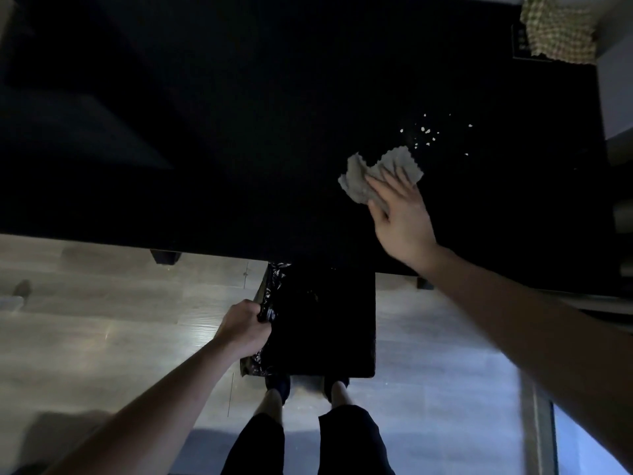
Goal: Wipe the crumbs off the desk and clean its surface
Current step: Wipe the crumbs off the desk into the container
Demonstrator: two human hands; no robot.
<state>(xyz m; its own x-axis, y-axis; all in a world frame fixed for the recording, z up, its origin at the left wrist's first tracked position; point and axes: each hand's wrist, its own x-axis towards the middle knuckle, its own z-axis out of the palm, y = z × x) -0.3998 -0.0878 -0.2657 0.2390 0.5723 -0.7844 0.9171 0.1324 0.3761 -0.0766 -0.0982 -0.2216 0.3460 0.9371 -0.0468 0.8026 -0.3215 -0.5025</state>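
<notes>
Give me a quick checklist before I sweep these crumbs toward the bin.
1. Cloth under the right hand: ok, the grey cloth lies flat on the black desk.
2. Crumbs in reach: ok, scattered just beyond the cloth.
3. Bin at the desk edge: ok, set below the near edge.
4. Bin liner held open: ok, the left hand grips it.
5. Bin in line with crumbs: not ok, it sits left of them.
6. Desk otherwise clean: cannot tell, too dark.
</notes>
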